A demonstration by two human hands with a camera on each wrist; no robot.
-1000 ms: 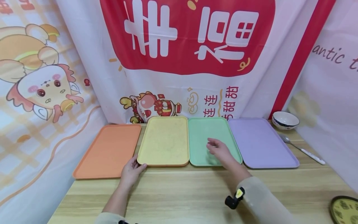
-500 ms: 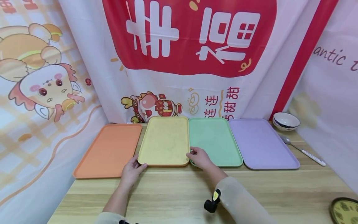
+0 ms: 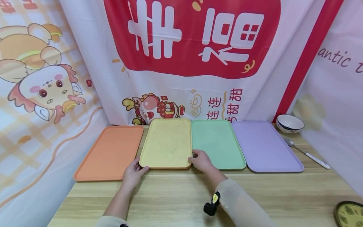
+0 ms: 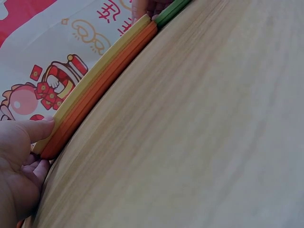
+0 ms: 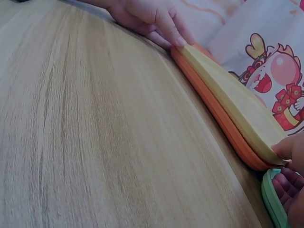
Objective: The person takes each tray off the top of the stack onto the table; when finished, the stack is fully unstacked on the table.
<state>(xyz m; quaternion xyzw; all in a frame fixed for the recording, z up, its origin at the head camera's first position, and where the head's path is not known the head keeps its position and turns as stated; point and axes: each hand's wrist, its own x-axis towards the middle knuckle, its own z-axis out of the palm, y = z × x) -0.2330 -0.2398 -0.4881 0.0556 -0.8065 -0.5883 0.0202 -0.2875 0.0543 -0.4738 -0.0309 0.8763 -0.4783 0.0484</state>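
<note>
A yellow tray (image 3: 167, 143) lies on top of an orange tray (image 4: 99, 88), whose edge shows under it in both wrist views. My left hand (image 3: 132, 174) grips the stack's front left corner, thumb on the yellow rim and fingers at the lower edge. At the front right corner my right hand (image 3: 202, 161) pinches the yellow rim, its thumb on top. The right hand's other fingers reach down beside the green tray (image 3: 216, 138), hiding that tray's near left corner.
Left of the stack lies another orange tray (image 3: 113, 151). A purple tray (image 3: 263, 145) adjoins the green one. Farther right are a patterned bowl (image 3: 290, 123) and a spoon (image 3: 307, 153). A round yellow-green object (image 3: 350, 214) is cut off at the lower right.
The right hand has come left from above the green tray to the yellow tray's front right corner and now pinches it. My left hand has stayed at its corner.
</note>
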